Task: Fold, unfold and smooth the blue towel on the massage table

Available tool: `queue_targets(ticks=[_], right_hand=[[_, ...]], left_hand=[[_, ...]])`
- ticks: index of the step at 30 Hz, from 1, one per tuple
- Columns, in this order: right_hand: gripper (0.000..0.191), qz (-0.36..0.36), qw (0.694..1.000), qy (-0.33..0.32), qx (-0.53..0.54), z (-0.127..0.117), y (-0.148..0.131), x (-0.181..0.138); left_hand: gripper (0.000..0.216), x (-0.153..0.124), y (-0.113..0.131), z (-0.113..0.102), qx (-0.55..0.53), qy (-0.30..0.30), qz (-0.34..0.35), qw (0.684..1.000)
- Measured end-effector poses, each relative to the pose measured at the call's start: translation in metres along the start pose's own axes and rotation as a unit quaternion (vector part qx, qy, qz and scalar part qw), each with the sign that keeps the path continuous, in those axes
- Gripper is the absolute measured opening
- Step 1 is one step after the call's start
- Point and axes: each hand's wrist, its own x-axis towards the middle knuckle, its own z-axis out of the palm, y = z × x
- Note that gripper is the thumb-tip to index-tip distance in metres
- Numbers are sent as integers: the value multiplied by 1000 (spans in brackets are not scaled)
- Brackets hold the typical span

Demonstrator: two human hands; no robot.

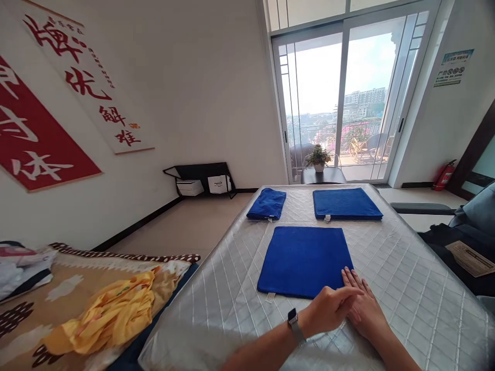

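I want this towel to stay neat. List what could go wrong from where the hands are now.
1. The right hand lies flat at the near right corner of the near blue towel; a sideways slide could ruffle that corner.
2. The left hand crosses over the right, so the view of the corner is partly blocked.
3. The quilted silver cover looks smooth; the towel might shift out of line with the two folded towels behind.

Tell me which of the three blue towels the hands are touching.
The nearest towel, the large flat one. The right hand rests at its near right corner with the left hand over it. The far-left towel and far-right towel lie untouched.
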Motion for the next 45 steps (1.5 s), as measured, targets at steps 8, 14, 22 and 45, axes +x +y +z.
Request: queue_targets(ticks=[8,14,22,45], right_hand=[[61,36,997,-61,28,-19,-10,7],[63,36,997,-69,29,-18,-9,7],[67,44,997,-49,48,-17,-10,7],[68,44,996,-70,31,-25,-6,7]], left_hand=[[41,11,-14,-5,188,64,-34,979],[71,0,-29,-2,283,-58,-100,952],[72,-41,-34,-26,337,-101,-97,931],[67,-178,-47,-85,449,62,-273,848]])
